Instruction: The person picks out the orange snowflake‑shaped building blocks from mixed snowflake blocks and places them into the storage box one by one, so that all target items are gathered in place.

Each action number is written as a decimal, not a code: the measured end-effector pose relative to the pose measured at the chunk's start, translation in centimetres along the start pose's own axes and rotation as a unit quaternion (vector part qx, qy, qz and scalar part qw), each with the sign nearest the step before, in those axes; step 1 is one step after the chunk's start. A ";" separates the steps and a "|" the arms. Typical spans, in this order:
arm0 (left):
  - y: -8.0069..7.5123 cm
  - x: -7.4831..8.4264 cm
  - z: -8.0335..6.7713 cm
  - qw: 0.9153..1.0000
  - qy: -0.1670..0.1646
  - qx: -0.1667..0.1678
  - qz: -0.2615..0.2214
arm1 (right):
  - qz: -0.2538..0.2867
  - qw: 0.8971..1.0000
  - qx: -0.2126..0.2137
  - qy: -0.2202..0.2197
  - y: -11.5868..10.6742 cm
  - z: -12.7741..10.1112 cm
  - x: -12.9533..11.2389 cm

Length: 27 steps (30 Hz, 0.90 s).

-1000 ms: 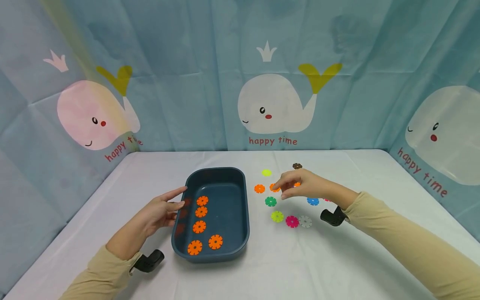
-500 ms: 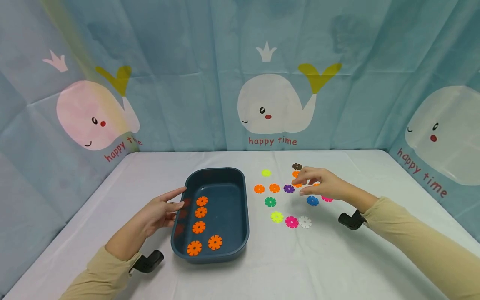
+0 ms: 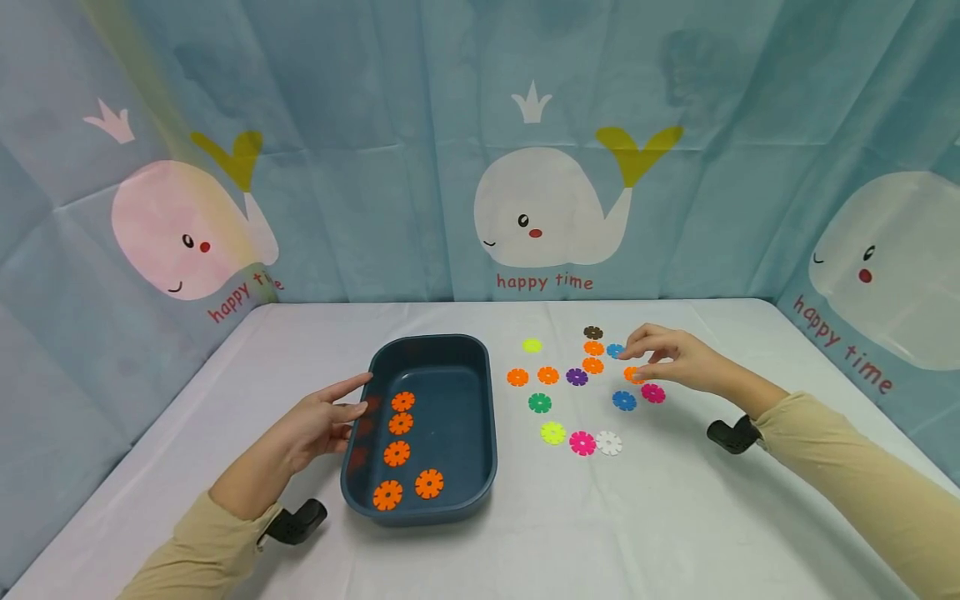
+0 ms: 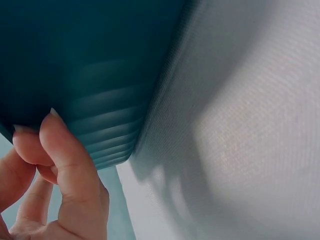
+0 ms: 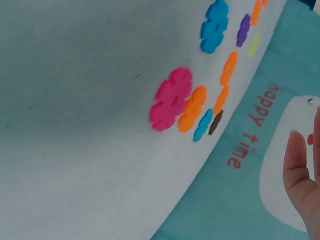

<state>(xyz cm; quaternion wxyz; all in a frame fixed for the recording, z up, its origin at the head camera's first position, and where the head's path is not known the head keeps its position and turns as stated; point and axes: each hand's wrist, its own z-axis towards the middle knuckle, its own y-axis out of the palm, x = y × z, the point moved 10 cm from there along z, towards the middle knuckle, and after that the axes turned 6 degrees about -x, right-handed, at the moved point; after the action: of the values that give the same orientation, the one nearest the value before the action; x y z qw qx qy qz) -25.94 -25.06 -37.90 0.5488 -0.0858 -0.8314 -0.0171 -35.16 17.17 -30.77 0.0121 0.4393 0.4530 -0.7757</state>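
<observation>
Right hand (image 3: 675,358): fingers apart, empty, over orange disc (image 5: 192,110) on desk (image 3: 600,517) (pink disc (image 5: 163,108) beside it). Left hand (image 3: 315,423): fingers relaxed, touching outer side of tray (image 3: 459,442).

Right hand (image 5: 303,189) cropped at the right edge, thumb up against the teal curtain (image 5: 225,200). On the white cloth (image 5: 75,190): pink disc (image 5: 171,99), orange disc (image 5: 192,109) just beside, then blue disc (image 5: 203,125), brown disc (image 5: 216,122). Purple disc (image 5: 243,30) higher up.
</observation>
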 end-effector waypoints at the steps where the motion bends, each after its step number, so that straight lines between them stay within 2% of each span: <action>1: 0.0 0.0 0.0 1.000 0.000 0.001 0.000 | 0.000 1.000 0.001 0.001 -0.1 -0.1 0.1; 17: 0.1 0.1 0.0 1.000 -0.001 0.002 0.006 | 0.006 0.999 0.005 0.049 -0.8 -0.9 3.9; 22: 0.0 0.1 0.0 1.000 -0.001 0.007 0.007 | 0.005 0.999 -0.004 0.053 -0.8 -0.7 4.6; 27: -0.2 0.1 0.0 1.000 -0.001 0.008 0.006 | 0.003 0.996 -0.025 0.086 -0.8 -0.3 6.1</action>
<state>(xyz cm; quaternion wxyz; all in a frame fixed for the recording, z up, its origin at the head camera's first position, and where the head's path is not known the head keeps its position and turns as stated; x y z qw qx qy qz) -26.05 -25.22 -37.83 0.5484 -0.0866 -0.8317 -0.0068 -39.07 20.14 -34.50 -0.0140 0.5055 0.4700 -0.7235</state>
